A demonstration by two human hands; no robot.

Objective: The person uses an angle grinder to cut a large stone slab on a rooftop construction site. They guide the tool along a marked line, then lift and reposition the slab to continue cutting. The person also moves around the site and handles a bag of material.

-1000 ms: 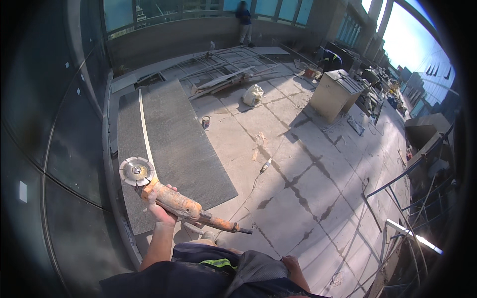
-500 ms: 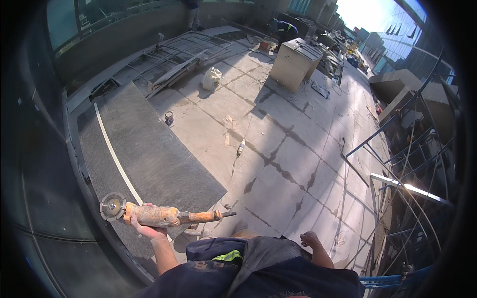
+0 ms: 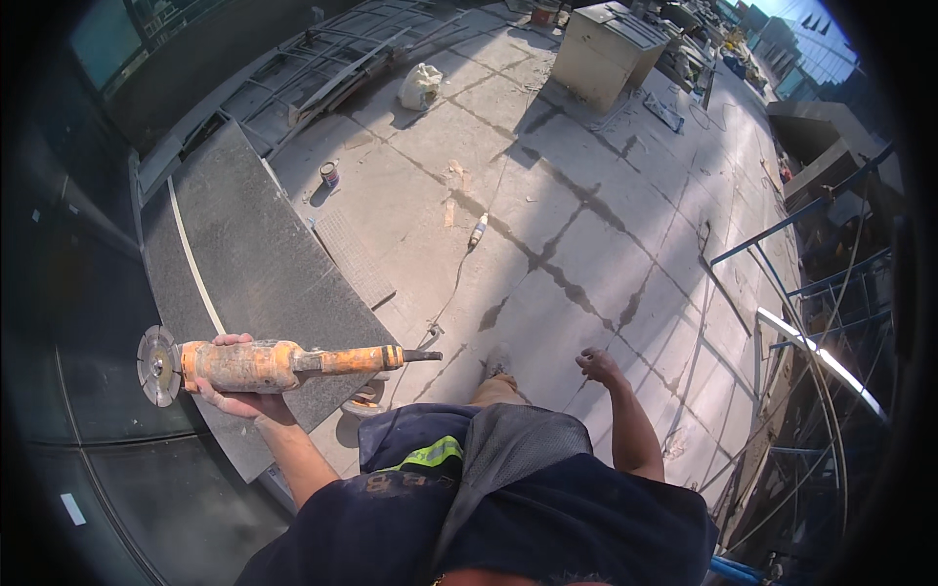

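My left hand grips a dusty orange angle grinder from beneath, held level with its segmented cutting disc at the left and its handle pointing right. Below it lies a large dark grey slab with a pale strip along its top. My right hand hangs over the paved floor, fingers loosely bent and apart, holding nothing. My shoe shows near a cable.
A dark glass wall runs along the left. Ahead are metal frames, a white sack, a can, a cable connector and a large box. Blue metal tubing and hanging cables line the right.
My left hand has turned the grinder from slanting to level and shifted it left. My view has tilted downward, hiding the two people seen earlier. My right hand has come forward and up.
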